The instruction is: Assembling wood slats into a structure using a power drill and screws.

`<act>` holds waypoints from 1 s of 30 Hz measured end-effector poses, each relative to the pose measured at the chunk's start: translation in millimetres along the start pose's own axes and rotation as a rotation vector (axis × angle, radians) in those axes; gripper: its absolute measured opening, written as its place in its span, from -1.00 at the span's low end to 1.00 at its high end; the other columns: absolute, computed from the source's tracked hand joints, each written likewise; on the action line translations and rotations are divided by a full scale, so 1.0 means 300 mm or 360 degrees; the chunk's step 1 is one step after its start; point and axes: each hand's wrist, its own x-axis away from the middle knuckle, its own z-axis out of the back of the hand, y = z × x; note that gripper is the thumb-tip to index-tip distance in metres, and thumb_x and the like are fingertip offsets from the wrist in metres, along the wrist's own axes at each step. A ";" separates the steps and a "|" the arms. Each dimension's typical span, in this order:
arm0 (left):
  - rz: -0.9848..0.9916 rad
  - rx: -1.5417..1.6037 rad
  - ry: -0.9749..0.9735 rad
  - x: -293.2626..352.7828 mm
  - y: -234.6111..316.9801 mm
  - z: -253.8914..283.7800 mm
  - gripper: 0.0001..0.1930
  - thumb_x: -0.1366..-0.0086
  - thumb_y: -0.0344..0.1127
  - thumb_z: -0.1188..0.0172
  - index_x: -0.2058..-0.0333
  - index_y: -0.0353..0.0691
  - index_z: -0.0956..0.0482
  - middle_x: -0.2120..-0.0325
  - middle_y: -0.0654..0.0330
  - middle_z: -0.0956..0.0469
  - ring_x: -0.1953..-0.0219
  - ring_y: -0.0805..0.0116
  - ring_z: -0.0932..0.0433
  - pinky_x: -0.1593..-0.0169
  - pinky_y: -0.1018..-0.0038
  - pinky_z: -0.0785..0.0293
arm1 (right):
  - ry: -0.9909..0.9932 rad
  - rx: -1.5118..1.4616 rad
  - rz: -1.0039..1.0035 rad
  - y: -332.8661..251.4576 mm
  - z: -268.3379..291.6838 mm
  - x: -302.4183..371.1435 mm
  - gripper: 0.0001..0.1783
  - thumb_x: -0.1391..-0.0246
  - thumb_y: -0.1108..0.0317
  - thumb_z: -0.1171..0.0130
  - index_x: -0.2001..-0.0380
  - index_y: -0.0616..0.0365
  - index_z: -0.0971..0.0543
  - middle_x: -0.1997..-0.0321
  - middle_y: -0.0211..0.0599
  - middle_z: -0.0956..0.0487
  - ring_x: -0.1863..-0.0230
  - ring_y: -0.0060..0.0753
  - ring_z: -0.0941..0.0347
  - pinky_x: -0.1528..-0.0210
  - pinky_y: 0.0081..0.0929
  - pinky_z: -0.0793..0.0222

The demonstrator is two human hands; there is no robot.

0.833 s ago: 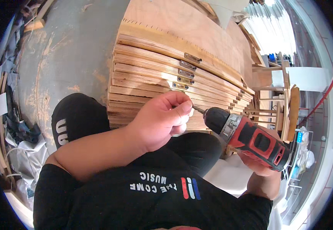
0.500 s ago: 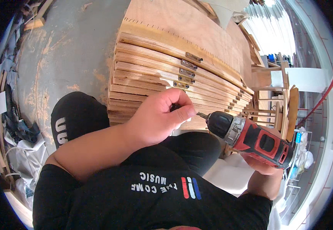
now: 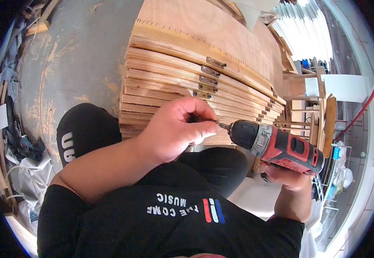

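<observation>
My right hand [image 3: 288, 175] grips the handle of a red and black cordless drill [image 3: 286, 145], its black chuck pointing left. A thin driver bit [image 3: 224, 126] runs from the chuck to the fingertips of my left hand [image 3: 180, 127]. Thumb and forefinger of that hand are pinched together at the bit's tip, and something small and dark shows inside the curled fingers, too hidden to name. Just beyond lies a stack of plywood boards [image 3: 152, 77]. Small metal plates [image 3: 208, 80] with dark screws sit along the boards' front edges.
Another row of small plates [image 3: 264, 112] sits farther right along the stack. To the right stands a wooden rack [image 3: 298, 109]. Wood strips and crumpled sheeting [image 3: 30, 176] line the left, beside a scuffed grey floor [image 3: 75, 56]. My knees are close below the stack.
The drill has swung so that its rear end is higher and slightly left, and its bit now meets my left fingertips. My right hand rose with it; my left hand barely shifted.
</observation>
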 end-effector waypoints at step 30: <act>0.0329 -0.0541 -0.0070 -0.007 -0.047 -0.008 -0.65 -0.23 -0.34 -0.39 0.03 -0.28 -0.57 0.39 0.39 -0.48 0.43 0.63 -0.39 0.42 0.64 -0.38 | -0.0037 0.0233 -0.0003 -0.257 0.040 -0.285 -0.42 0.20 0.68 -0.28 -0.01 0.27 -0.53 0.37 -0.38 -0.58 0.66 -0.70 -0.30 0.67 -0.62 -0.14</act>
